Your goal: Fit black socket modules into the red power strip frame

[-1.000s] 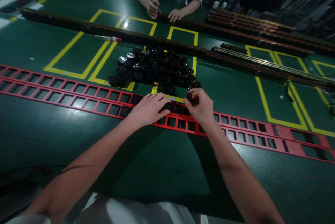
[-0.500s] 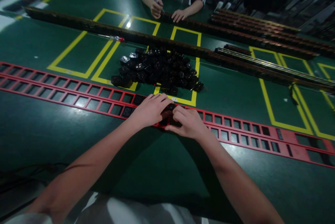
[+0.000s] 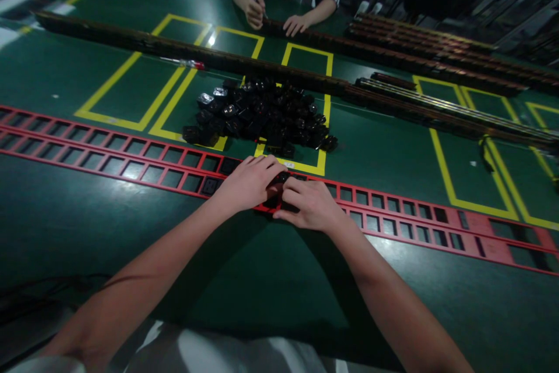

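Note:
A long red frame [image 3: 172, 168] with two rows of square openings crosses the green table. My left hand [image 3: 253, 182] lies over its middle, fingers curled round a small black part [image 3: 283, 177]. Right beside it, my right hand [image 3: 308, 201] has bent fingers at the same part, thumb low by the frame's near edge. The fingers hide most of that part. Black blocks [image 3: 211, 186] fill some openings just left of my left hand. Beyond my hands lies a heap of black parts [image 3: 266, 114].
Long dark rails [image 3: 244, 64] run across the table behind the heap, with a red-handled screwdriver [image 3: 192, 64] beside them. More rails [image 3: 419, 41] lie at the back right. Opposite, a person's hand [image 3: 254, 11] holds a pen-like tool. Yellow tape outlines mark the table.
The view has shifted slightly. My right hand's fingers have moved a little closer to my left hand at the black part. Otherwise both hands keep nearly the same pose.

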### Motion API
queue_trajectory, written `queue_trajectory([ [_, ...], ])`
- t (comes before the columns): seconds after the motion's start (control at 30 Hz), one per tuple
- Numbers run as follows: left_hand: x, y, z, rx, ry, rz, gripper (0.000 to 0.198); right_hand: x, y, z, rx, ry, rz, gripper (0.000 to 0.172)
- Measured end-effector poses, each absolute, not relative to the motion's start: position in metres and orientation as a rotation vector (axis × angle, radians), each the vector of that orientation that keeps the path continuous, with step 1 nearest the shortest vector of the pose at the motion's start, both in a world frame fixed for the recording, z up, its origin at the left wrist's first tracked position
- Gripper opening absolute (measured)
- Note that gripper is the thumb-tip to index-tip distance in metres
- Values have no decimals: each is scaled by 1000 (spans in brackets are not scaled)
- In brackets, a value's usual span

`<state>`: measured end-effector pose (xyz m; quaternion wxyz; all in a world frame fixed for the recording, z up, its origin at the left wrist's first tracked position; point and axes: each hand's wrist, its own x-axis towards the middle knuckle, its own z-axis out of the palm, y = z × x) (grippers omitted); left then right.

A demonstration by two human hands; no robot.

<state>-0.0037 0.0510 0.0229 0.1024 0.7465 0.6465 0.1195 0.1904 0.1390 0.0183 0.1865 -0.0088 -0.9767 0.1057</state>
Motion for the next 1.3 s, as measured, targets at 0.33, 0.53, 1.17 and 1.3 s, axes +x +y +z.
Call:
queue_trajectory([
  [0.33, -4, 50, 24, 2192, 1908, 363, 36, 190, 138, 20, 4, -2755, 283, 39],
  [0.53, -4, 51, 23, 2197, 1914, 373, 34, 191, 139, 20, 28, -2727, 304, 49],
  [1.17, -2, 50, 24, 2203, 1927, 375, 31, 191, 139, 21, 22, -2599, 421, 28],
  [1.3, -2, 50, 23, 2220, 1941, 348, 27, 190, 143, 17, -248, -2540, 290, 23],
])
